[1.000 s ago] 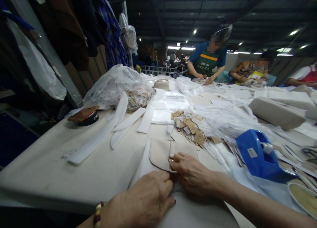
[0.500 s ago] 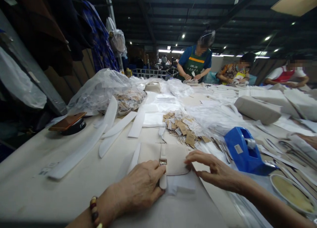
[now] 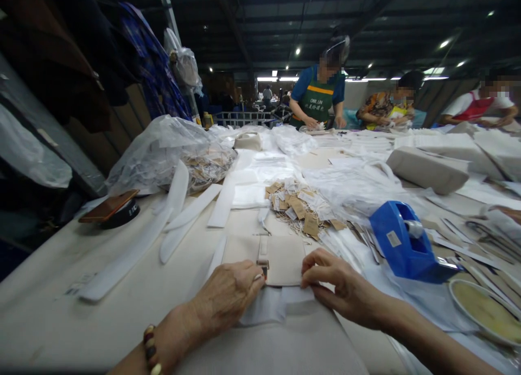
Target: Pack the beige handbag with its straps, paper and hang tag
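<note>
Beige bag [image 3: 287, 261] lies left of blue tape dispenser [image 3: 396, 250]. Left hand [image 3: 233, 289] curled over bag's buckle [image 3: 265, 265]; grip hidden, can't tell. Right hand [image 3: 340, 288] half-curled, fingertips at bag's right edge; can't tell if pinching. Dispenser holds tape roll [image 3: 414, 228]. Round dish [image 3: 451, 291], yellowish contents [image 3: 482, 310], dispenser's near side. Clear plastic sack [image 3: 146, 152], brown tags [image 3: 205, 166] inside, far left of dispenser.

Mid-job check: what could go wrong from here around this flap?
The white sheet poking out below the flap might crease, with the left hand at the buckle and the right hand at the flap's edge. The blue tape dispenser beyond the right forearm could get bumped. Loose tags heaped just past the flap might be brushed out of place.
</note>
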Tool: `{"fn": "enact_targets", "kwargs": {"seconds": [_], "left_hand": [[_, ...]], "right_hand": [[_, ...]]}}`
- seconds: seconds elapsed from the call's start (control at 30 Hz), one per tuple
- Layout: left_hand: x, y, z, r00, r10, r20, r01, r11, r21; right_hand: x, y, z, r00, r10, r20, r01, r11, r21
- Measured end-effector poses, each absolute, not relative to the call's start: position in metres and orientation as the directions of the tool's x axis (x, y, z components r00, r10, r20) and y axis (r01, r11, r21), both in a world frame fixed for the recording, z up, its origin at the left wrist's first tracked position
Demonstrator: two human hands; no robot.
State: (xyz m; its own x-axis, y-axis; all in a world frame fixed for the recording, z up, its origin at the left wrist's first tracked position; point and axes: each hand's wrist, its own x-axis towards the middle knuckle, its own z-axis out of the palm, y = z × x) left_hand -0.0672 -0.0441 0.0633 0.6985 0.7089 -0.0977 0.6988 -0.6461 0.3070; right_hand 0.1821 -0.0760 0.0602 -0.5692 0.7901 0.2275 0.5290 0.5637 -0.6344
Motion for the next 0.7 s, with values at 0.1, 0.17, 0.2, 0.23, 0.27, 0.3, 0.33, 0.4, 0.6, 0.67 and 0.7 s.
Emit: {"fn": "enact_targets", "kwargs": {"seconds": [0.1,0.17,0.2,0.23,0.27,0.3,0.33,0.4,0.6,0.67,0.7], "left_hand": [[-0.069,-0.044,0.064,0.691,0.72,-0.061,0.697,-0.642,0.319],[-0.07,-0.045,0.065,0.689,0.724,-0.036,0.691,-0.642,0.331],[-0.07,-0.045,0.066,0.69,0.723,-0.028,0.688,-0.642,0.339],[-0.07,-0.045,0.066,0.691,0.722,-0.03,0.686,-0.642,0.344],[-0.07,-0.046,0.067,0.693,0.72,-0.039,0.686,-0.641,0.346],[-0.07,-0.046,0.068,0.695,0.717,-0.052,0.687,-0.641,0.342],[-0.07,-0.048,0.068,0.702,0.709,-0.067,0.686,-0.647,0.333],[-0.069,-0.051,0.068,0.719,0.689,-0.086,0.679,-0.671,0.297],[-0.064,-0.069,0.066,0.802,0.587,-0.107,0.596,-0.799,0.083],[-0.061,-0.074,0.065,0.82,0.561,-0.115,0.565,-0.825,-0.003],[-0.06,-0.076,0.064,0.824,0.553,-0.126,0.554,-0.832,-0.029]], "right_hand": [[0.188,-0.075,0.054,-0.591,0.746,0.306,0.518,0.642,-0.565],[0.193,-0.076,0.053,-0.592,0.728,0.347,0.518,0.673,-0.529],[0.196,-0.077,0.053,-0.589,0.724,0.359,0.523,0.681,-0.513],[0.198,-0.078,0.053,-0.589,0.721,0.366,0.528,0.686,-0.501],[0.2,-0.078,0.053,-0.589,0.719,0.37,0.53,0.689,-0.495],[0.201,-0.079,0.052,-0.59,0.717,0.371,0.53,0.691,-0.493],[0.202,-0.079,0.052,-0.592,0.716,0.369,0.529,0.691,-0.493],[0.204,-0.08,0.05,-0.595,0.715,0.367,0.529,0.692,-0.491],[0.216,-0.084,0.063,-0.634,0.728,0.261,0.533,0.656,-0.535],[0.213,-0.082,0.076,-0.575,0.763,0.295,0.55,0.628,-0.55],[0.208,-0.081,0.083,-0.52,0.789,0.327,0.568,0.606,-0.558]]}}
